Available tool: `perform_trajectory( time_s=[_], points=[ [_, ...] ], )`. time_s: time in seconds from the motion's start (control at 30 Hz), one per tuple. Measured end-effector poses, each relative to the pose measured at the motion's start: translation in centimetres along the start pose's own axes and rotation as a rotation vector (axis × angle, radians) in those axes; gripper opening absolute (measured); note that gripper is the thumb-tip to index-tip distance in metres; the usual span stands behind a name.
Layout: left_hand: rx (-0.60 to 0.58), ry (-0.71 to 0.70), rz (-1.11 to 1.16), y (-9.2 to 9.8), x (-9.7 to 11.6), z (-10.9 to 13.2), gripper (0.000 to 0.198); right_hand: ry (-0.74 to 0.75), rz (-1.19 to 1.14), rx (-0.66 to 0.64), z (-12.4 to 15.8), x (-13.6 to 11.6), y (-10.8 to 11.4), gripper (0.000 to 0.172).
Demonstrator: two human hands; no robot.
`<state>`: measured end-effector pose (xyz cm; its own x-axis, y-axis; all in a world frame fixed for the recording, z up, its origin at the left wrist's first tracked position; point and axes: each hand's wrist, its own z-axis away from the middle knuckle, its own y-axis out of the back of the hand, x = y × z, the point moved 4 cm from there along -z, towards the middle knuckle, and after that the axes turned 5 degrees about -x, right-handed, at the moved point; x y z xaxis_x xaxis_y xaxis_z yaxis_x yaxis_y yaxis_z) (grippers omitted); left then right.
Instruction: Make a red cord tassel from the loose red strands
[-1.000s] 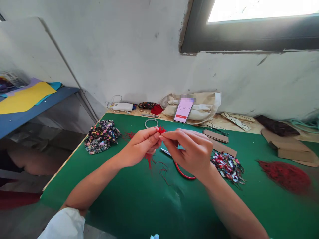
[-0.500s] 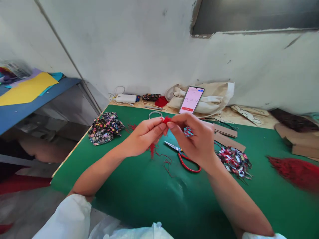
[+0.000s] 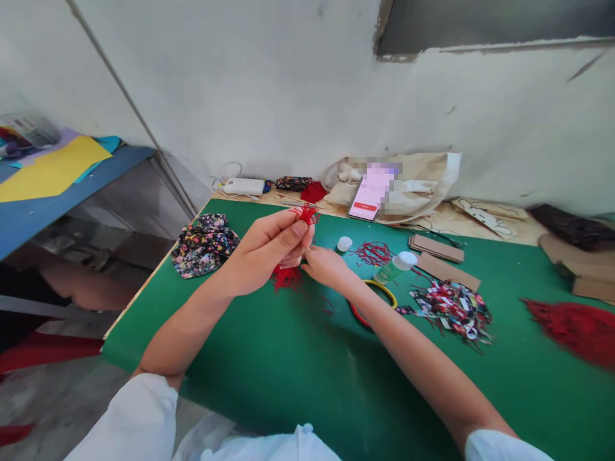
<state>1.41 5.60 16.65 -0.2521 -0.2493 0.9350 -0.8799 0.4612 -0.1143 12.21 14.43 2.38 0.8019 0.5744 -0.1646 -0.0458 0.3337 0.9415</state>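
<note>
My left hand [image 3: 271, 250] is closed, thumb against fingers, on a bundle of red threads [image 3: 307, 213]. Its loose ends fan out above the fingertips. More red threads [image 3: 287, 279] hang or lie just below that hand; I cannot tell whether they belong to the same bundle. My right hand [image 3: 329, 266] has its fingers curled together close under the left fingertips. What they pinch, if anything, is hidden. Beneath my right forearm, a red and yellow loop [image 3: 382, 289], perhaps a scissor handle, shows partly. Beyond it lie a green bottle with a white top [image 3: 391, 269] and a small white cap [image 3: 344, 243].
A green mat [image 3: 288, 358] covers the table. Red thread scraps [image 3: 373, 253], brown card strips [image 3: 446, 272] and a pile of patterned strips [image 3: 454, 310] lie rightward. Floral cloth [image 3: 204, 246] is at left, a phone [image 3: 368, 195] at the back, a red thread heap [image 3: 576, 330] far right.
My right hand has dropped from the top of the red bundle to below my left fingertips. The thread ends now stand upright above my left hand. The bottle and scraps have come into sight.
</note>
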Motion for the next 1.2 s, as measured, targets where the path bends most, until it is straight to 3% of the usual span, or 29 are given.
perform_trajectory(
  time_s=[0.27,0.47,0.6,0.7,0.8,0.97,1.2],
  points=[
    [0.01,0.017,-0.053,-0.1,-0.1,-0.1,0.038,0.13,-0.157,0.01,-1.2,-0.2,-0.8,0.04],
    [0.006,-0.017,-0.081,0.2,-0.2,0.1,0.035,0.352,-0.488,0.195,1.0,-0.6,3.5,0.019],
    [0.044,0.026,-0.054,0.4,-0.4,0.1,0.036,0.495,-0.742,0.288,3.9,-1.1,6.6,0.016],
    [0.089,0.06,-0.052,0.5,-0.5,0.1,0.035,0.657,-1.202,0.243,6.0,-1.5,8.1,0.021],
    [0.101,0.062,-0.059,0.6,-0.6,0.0,0.036,0.678,-1.401,0.212,7.4,-1.6,9.0,0.03],
    [0.078,0.037,-0.113,0.6,-0.9,-0.1,0.035,0.688,-1.282,0.275,9.2,-1.7,10.3,0.025],
    [-0.02,0.15,-0.215,-0.3,-1.4,0.1,0.037,0.565,-0.947,0.42,10.8,-1.9,11.1,0.018]
  ],
)
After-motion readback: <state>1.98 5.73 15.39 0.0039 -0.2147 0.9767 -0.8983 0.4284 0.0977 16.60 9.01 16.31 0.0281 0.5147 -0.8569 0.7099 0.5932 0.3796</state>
